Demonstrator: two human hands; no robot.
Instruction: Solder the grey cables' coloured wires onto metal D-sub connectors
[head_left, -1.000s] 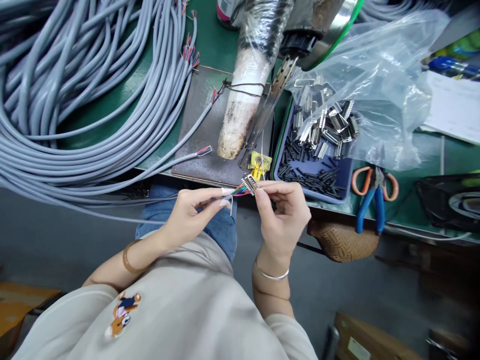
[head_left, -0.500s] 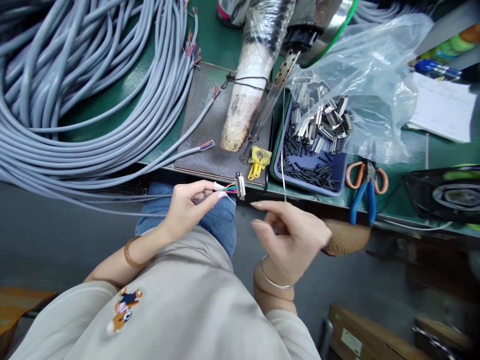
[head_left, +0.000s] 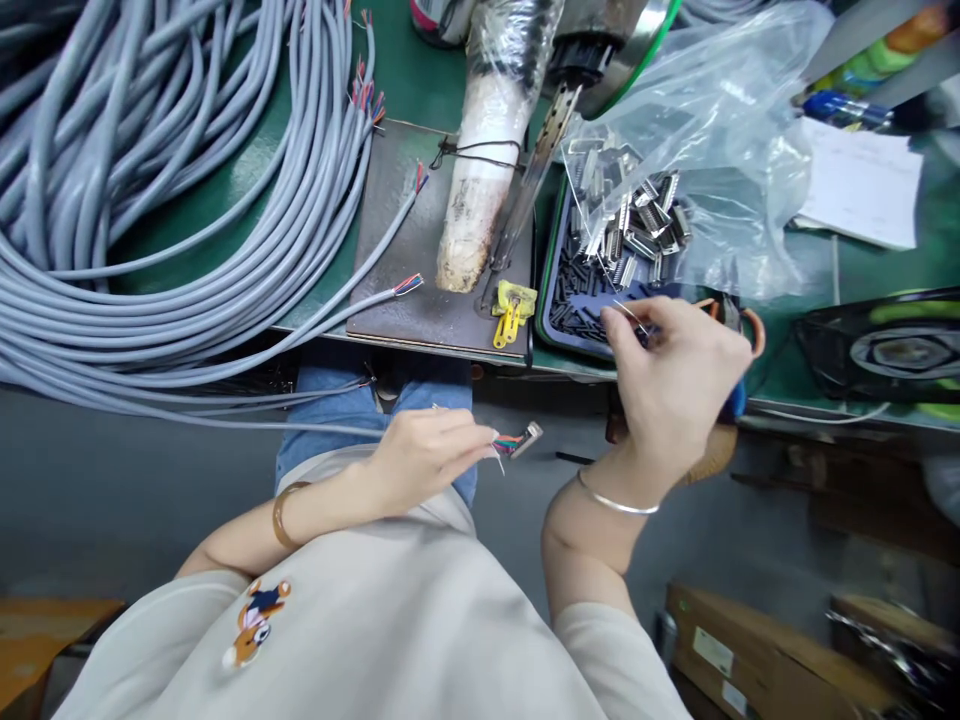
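My left hand (head_left: 427,450) is closed around the end of a grey cable (head_left: 322,427), above my lap. Coloured wires stick out past its fingertips to a small metal multi-pin connector (head_left: 527,440), tilted up to the right. My right hand (head_left: 675,375) pinches a thin silvery wire (head_left: 628,315), which looks like solder wire, over the front right of a blue tray (head_left: 550,290). In that tray lie several metal connectors (head_left: 652,225) and short black tubes (head_left: 570,300), partly hidden by my right hand.
A big bundle of grey cables (head_left: 247,270) covers the left of the bench. A soldering iron's slotted metal shaft (head_left: 532,185) and a wrapped white tube (head_left: 480,170) stand over a dark plate (head_left: 382,240). Orange-and-blue pliers (head_left: 752,335) lie partly behind my right hand.
My right hand has moved right and up to the tray and now pinches the thin wire. My left hand has lowered and shifted right, turning the connector. The view has shifted slightly.
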